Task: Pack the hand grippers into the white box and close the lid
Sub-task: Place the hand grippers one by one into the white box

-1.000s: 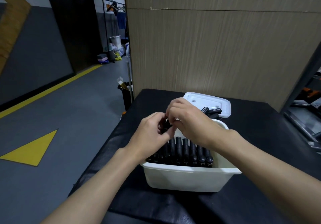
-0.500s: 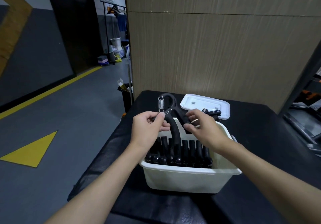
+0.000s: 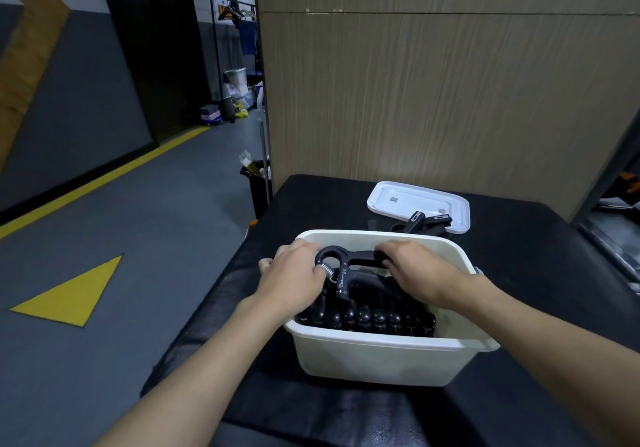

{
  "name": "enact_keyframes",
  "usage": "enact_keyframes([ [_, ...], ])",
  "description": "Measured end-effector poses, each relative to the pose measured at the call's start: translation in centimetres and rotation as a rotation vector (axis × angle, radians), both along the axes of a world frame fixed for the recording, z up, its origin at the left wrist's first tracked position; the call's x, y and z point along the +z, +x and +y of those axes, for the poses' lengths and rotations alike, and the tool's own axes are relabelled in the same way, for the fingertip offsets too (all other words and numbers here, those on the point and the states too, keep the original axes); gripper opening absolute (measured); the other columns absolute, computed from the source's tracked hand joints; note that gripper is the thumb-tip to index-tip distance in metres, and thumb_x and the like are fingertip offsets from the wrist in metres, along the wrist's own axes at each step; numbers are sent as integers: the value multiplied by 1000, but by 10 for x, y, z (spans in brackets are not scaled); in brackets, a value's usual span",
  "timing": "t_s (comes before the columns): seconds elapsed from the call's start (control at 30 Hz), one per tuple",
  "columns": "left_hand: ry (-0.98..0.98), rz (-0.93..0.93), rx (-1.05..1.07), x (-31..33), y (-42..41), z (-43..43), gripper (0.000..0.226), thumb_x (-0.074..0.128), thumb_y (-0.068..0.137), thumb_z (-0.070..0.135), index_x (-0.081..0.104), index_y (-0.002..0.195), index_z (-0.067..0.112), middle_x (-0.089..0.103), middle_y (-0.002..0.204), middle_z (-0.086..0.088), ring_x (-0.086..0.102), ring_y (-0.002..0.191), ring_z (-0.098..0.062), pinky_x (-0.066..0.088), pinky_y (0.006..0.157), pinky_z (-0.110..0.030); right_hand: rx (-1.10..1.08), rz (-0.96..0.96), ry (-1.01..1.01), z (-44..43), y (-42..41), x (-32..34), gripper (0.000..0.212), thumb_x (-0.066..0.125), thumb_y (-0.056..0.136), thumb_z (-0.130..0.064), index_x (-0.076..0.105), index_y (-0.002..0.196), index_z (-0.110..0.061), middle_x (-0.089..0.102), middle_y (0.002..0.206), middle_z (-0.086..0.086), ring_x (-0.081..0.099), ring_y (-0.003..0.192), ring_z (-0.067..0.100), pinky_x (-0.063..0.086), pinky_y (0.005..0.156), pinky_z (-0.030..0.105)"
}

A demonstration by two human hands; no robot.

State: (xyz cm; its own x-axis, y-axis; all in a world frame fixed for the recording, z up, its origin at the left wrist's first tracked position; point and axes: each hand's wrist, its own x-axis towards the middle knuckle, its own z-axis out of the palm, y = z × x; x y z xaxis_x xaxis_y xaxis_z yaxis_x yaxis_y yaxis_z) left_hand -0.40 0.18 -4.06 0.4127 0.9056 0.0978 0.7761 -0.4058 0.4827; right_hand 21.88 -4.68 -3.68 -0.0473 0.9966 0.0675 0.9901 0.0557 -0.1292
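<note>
A white box [image 3: 381, 360] stands on the black table, filled with a row of several black hand grippers [image 3: 367, 316] standing handle-ends up. One more black hand gripper [image 3: 341, 266] with a metal spring lies on its side on top of that row. My left hand [image 3: 294, 278] holds its spring end and my right hand [image 3: 412, 270] holds its handle end, both inside the box. The white lid [image 3: 401, 200] lies flat behind the box. Another black hand gripper [image 3: 424, 222] rests on the lid's near edge.
The black table [image 3: 519, 273] drops off at its left edge to a grey floor with yellow markings. A wood-panel wall stands right behind the table. A dark bin [image 3: 258, 183] stands at the table's far left corner. Shelving [image 3: 620, 218] is at the right.
Both hands held the gripper up above the box half a second ago. They have since come down with it, and it now lies sideways on the packed row.
</note>
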Motion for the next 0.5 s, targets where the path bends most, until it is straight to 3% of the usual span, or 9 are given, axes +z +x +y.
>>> enact_keyframes([
  [0.23,19,122,-10,-3,1,0,36,42,90,9,63,117,19,57,128,6,42,123,-21,26,102,-49,51,-27,-4,7,1,-4,13,41,98,-20,52,92,-15,62,95,4,59,90,29,48,77,42],
  [0.37,17,150,-32,-1,1,-2,48,41,91,7,56,134,24,56,132,7,39,128,-20,23,108,-54,70,-112,92,2,5,-5,17,52,97,-27,66,102,-19,60,104,-3,55,99,23,50,82,41],
  [0.5,16,179,-49,0,0,-4,53,38,91,6,53,139,24,55,134,6,37,129,-22,20,110,-57,23,-6,168,-6,-1,-2,27,55,95,-43,69,110,-26,52,111,-5,49,106,20,44,89,36],
])
